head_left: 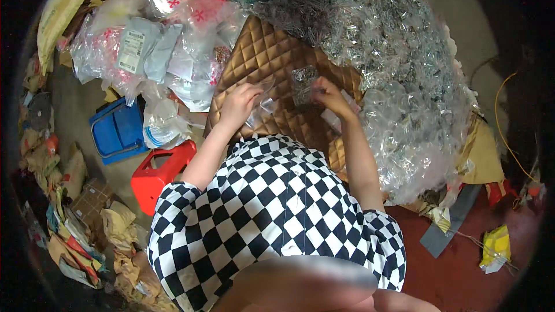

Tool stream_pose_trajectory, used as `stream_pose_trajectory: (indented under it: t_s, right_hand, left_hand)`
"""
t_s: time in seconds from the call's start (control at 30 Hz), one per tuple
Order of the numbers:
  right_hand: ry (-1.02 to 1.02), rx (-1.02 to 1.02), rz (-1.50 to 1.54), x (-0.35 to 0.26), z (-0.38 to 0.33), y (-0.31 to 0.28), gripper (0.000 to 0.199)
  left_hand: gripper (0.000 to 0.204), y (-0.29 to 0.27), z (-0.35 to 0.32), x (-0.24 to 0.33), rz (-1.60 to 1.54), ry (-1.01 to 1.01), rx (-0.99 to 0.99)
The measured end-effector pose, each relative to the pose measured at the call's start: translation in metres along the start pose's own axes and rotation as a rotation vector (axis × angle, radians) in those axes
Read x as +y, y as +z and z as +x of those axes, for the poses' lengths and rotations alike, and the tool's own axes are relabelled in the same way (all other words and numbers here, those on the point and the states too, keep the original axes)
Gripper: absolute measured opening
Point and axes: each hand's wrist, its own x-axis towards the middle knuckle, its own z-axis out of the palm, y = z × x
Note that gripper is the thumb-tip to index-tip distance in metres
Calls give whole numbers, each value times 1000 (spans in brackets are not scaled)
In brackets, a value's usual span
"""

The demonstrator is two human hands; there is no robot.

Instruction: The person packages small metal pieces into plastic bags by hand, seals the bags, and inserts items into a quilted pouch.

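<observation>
My left hand pinches a small clear plastic bag above my lap. To its right, my right hand is closed with fingers curled at the edge of a small clear packet of dark, thin pieces. What the right fingertips grip, if anything, is too small to tell. Under both hands spreads a brown quilted cover. Pale flat strips lie beside my right wrist.
A large heap of clear, shiny small pieces covers the right side. Plastic packages pile up at the far left. A blue folding stool and a red plastic stool stand left. Crumpled paper lies lower left.
</observation>
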Motion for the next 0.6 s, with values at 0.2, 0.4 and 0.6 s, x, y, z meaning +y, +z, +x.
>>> stream_pose_trajectory:
  t_s: [0.2, 0.4, 0.6]
  right_hand:
    - [180, 481, -136, 18, 34, 18, 50]
    - [230, 302, -264, 6, 35, 18, 43]
    - [-93, 454, 412, -83, -14, 20, 36]
  left_hand:
    - [22, 8, 10, -4, -16, 16, -48]
    - [26, 20, 12, -4, -73, -23, -37]
    - [24, 23, 15, 2, -92, 8, -194]
